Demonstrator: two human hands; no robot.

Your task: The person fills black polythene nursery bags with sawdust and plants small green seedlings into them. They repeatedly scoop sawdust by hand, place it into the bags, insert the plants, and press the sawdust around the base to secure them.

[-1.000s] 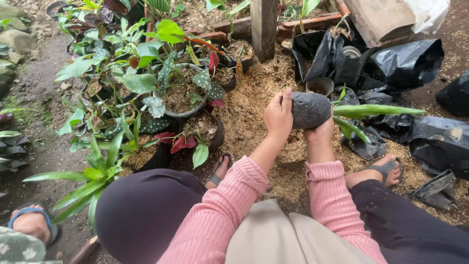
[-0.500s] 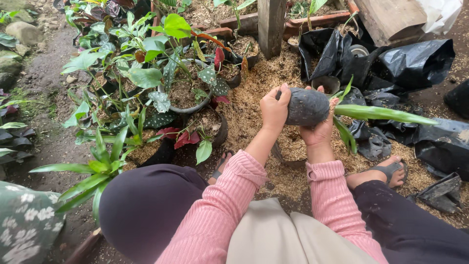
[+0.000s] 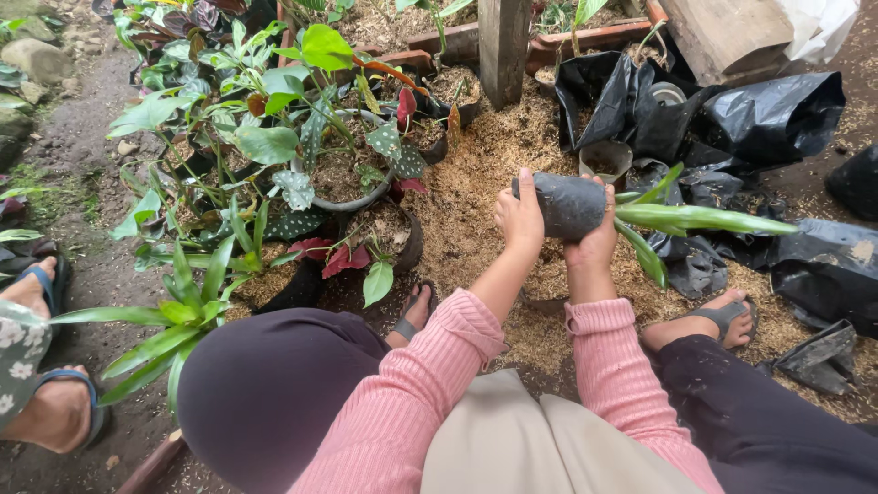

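I hold a small black grow bag (image 3: pixel 569 203) tipped on its side over ground covered in rice husk. Long green leaves (image 3: pixel 695 220) stick out of it to the right. My left hand (image 3: pixel 519 218) presses against the bag's bottom end on the left. My right hand (image 3: pixel 596 245) cups the bag from below and behind. Both sleeves are pink ribbed knit.
Potted plants (image 3: pixel 338 174) crowd the left. Black plastic bags (image 3: pixel 768 119) and a small empty pot (image 3: pixel 605 161) lie at the right. A wooden post (image 3: pixel 505 46) stands ahead. My sandalled feet (image 3: pixel 722 316) rest on the husk. Another person's sandalled feet (image 3: pixel 41 402) show at far left.
The bag has stayed between my hands, tilting a little. The view shifted, and another person's feet and patterned garment came into sight at the left edge.
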